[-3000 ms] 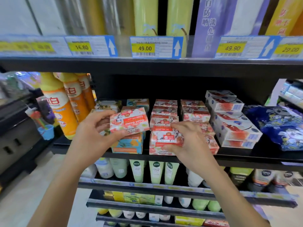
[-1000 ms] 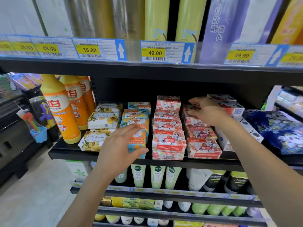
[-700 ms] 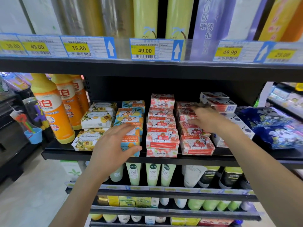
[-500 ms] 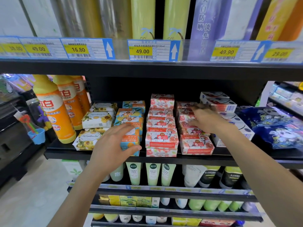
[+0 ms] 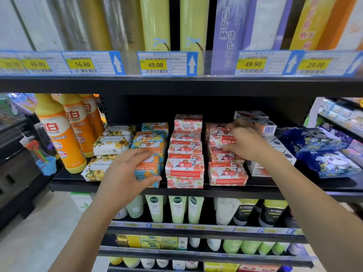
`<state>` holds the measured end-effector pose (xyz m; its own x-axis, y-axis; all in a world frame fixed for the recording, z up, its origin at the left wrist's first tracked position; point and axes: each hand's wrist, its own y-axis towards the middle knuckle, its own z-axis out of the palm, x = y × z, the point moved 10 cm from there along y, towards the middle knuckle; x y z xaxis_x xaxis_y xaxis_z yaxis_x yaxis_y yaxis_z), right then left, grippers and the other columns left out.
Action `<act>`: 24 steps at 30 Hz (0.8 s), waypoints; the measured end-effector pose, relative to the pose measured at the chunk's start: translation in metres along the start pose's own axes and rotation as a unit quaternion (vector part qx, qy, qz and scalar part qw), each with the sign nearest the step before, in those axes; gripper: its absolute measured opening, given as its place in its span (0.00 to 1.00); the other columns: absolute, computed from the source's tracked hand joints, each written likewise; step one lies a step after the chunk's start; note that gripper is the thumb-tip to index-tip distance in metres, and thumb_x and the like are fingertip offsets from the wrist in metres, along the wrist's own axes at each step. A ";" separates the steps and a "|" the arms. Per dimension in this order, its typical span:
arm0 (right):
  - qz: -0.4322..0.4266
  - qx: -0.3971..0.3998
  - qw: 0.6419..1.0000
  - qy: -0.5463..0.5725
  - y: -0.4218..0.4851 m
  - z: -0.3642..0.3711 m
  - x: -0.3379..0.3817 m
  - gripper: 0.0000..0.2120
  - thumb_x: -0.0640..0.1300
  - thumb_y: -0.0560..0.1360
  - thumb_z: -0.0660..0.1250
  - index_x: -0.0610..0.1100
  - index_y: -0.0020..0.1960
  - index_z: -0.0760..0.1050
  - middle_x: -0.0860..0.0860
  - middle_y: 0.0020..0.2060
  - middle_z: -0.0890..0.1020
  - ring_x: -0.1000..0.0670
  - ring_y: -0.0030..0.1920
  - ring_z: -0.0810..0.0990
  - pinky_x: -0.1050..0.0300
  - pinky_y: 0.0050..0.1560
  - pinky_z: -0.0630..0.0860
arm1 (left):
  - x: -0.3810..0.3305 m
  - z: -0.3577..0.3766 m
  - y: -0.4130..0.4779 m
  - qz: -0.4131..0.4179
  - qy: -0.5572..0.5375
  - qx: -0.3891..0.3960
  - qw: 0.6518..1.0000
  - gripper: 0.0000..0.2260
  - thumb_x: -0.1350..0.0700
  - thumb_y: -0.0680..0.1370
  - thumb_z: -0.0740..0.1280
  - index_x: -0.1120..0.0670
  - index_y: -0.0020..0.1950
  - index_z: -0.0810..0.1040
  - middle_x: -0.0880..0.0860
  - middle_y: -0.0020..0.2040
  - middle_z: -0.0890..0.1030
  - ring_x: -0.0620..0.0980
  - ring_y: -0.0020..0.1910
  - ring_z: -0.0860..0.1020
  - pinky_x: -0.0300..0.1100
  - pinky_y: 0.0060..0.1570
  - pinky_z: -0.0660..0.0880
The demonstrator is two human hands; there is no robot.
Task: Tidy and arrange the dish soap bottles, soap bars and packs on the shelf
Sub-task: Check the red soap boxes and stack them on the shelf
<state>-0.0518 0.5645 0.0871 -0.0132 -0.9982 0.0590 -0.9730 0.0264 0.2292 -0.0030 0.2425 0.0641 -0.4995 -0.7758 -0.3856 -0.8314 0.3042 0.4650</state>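
**Both hands on the goat soap boxes**

My left hand (image 5: 127,173) grips the orange-and-blue soap box (image 5: 147,169) at the front of its column. My fingers curl over its top and my thumb is hooked under its lower front corner. The box sits at the front edge of the shelf (image 5: 196,190), with more boxes of the same kind lined up behind it.

My right hand (image 5: 246,141) reaches further in and pinches a red soap box (image 5: 221,137) on top of the right-hand red column, fingertips at its far edge and thumb at the near one. The label reads upside down to me.

Between my hands stands the middle red stack (image 5: 184,166), touching the orange-and-blue column. To the left lie the sunflower-wrapped soap bars (image 5: 110,144), piled a little unevenly. Beyond them the orange dish soap bottles (image 5: 57,134) stand upright in a row running back. Just right of my right hand are the white boxes (image 5: 266,129), and the blue packs (image 5: 324,152) lie at the far right end of the shelf.
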 end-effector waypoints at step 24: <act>0.067 -0.169 0.956 0.232 -0.137 -0.047 -0.060 0.36 0.52 0.65 0.84 0.45 0.68 0.77 0.56 0.54 0.68 0.63 0.46 0.68 0.78 0.46 0.67 | -0.145 0.123 0.062 0.110 0.237 0.205 0.943 0.41 0.28 0.70 0.69 0.53 0.74 0.74 0.52 0.76 0.69 0.56 0.78 0.59 0.52 0.78 0.53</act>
<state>0.0936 0.6229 0.0980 0.0479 -0.8553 0.5159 -0.8388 0.2459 0.4857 -0.0122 0.4421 0.0505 -0.5863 -0.7999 0.1279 -0.7936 0.5989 0.1077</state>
